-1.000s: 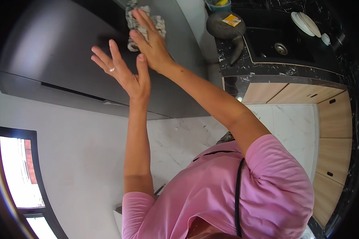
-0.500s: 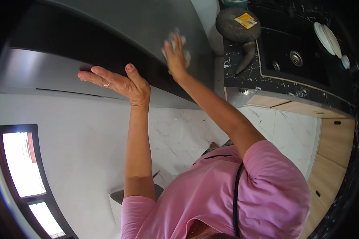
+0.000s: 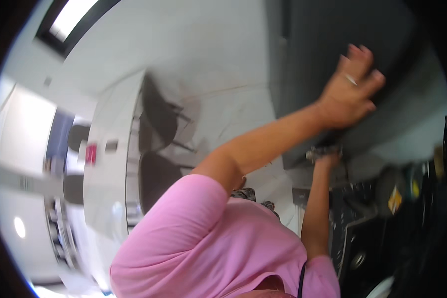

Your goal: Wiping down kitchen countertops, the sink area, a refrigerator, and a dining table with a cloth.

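Observation:
A tall, smooth dark grey appliance (image 3: 318,39), like a fridge, stands in front of me. Over its surface my left hand (image 3: 350,92) is raised with the fingers spread, a ring on one of them and nothing held. Whether it touches the surface I cannot tell. Lower down, my right hand (image 3: 330,160) grips a crumpled grey-and-white cloth (image 3: 315,153) near the appliance's lower edge. The left forearm is well above the right one, and the picture is blurred around both hands.
To the right, a black counter (image 3: 336,218) holds a dark sink (image 3: 367,243) and a yellow packet (image 3: 395,200). At left stands a long white table (image 3: 107,169) with grey chairs (image 3: 156,116) along it and a pink-red item (image 3: 91,154) on top.
My view has swung left, bringing the table and chairs in. My left hand now appears at the right over the dark panel; my right hand, with the cloth, sits lower in view.

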`<state>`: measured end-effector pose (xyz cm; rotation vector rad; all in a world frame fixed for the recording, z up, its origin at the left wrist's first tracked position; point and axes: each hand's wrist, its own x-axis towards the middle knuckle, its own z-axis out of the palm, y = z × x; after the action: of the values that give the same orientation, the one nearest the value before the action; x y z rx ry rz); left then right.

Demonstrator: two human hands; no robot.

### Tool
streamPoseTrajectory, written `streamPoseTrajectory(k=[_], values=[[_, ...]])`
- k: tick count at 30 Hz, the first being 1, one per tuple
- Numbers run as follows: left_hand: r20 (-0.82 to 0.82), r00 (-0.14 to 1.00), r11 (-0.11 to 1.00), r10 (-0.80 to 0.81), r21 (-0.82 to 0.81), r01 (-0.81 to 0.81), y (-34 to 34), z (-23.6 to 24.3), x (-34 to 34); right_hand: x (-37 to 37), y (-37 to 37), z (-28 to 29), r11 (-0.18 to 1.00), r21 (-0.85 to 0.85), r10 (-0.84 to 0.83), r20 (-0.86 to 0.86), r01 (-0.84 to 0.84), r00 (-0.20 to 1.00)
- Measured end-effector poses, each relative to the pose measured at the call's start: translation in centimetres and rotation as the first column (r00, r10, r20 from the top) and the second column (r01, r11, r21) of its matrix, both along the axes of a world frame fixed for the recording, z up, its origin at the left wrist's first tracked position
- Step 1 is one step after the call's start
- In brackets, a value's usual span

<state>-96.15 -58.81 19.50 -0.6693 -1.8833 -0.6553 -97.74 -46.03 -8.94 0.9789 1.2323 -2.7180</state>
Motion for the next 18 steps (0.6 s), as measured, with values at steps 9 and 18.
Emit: streamPoseTrajectory(k=[9,18], values=[[0.671,0.728,0.981,0.142,0.004,-0.195,-13.0,-5.2,25.4,14.7,4.9,-5.3,0.738,-0.276,0.646,0.024,-0.616,0.763],[0.555,-0.471,0.063,0.686,-0.69,-0.721,-31.8,-13.7,52.7,20.8,3.4,-11.2,0.7,-0.156,0.714,0.131,-0.697,0.688]])
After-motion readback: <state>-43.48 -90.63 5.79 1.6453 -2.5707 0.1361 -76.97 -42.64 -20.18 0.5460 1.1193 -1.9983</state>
